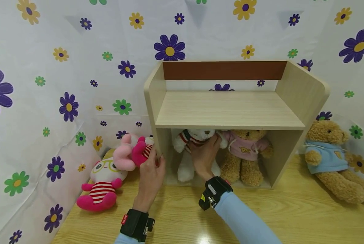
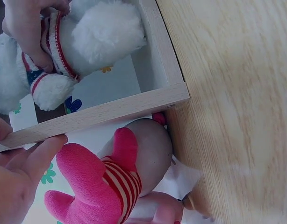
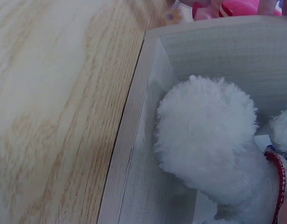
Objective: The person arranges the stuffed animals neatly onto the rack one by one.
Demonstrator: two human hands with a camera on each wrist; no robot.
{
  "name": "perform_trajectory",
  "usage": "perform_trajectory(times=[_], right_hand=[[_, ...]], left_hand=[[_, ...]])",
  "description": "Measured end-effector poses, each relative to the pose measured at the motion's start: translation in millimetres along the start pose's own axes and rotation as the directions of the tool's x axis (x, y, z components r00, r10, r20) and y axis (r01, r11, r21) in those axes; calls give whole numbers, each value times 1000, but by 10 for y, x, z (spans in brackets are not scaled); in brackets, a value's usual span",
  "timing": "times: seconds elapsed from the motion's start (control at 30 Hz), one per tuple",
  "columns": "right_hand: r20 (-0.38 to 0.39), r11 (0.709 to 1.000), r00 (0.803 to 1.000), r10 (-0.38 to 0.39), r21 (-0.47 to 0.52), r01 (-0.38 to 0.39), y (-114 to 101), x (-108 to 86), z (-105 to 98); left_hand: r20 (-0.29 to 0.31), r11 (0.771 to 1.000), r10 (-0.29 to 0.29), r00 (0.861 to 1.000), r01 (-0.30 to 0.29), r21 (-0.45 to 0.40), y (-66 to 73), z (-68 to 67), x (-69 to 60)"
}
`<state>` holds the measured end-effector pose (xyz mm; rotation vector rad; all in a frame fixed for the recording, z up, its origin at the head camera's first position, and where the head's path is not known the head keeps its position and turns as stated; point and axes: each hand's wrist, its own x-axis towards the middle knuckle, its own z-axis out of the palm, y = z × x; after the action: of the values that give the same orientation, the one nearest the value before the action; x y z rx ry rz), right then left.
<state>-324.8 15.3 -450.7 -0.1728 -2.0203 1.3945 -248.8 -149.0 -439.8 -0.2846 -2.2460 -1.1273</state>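
A white plush bear (image 1: 186, 166) in a striped sweater stands in the lower compartment of the wooden shelf (image 1: 230, 108), at its left side. My right hand (image 1: 204, 156) grips its torso, thumb and fingers around the sweater; the left wrist view shows this hand (image 2: 33, 32) on the same bear (image 2: 106, 35). My left hand (image 1: 151, 176) holds the front edge of the left side panel (image 2: 96, 109), thumb on the inner side and fingers (image 2: 45, 154) on the outer side. In the right wrist view the bear's fluffy leg (image 3: 204, 135) lies close to the compartment floor.
Beside the white bear stands a brown bear in a pink hoodie (image 1: 244, 149). Left of the shelf are a pink-and-white doll with yellow glasses (image 1: 100, 189) and other pink plush toys (image 1: 123, 154). A brown bear in blue (image 1: 326, 157) sits at the right on the wooden table (image 1: 175, 220).
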Motion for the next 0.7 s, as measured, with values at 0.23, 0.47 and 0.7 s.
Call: perform_trajectory(times=[0.23,0.47,0.7], right_hand=[[10,1000,1000,22,-13,-22,59,65,36],[54,999,998,35,-30,-33,38,77,40],[151,1000,989,-7,-17,10,34,14,-95]], left_hand=[[6,1000,-5,1000,5,-11,-11,19,-4],[-4,1000,0,1000,-1,-10,-12,5,11],[-3,1000,-14,1000,14,-9,-14,16,3]])
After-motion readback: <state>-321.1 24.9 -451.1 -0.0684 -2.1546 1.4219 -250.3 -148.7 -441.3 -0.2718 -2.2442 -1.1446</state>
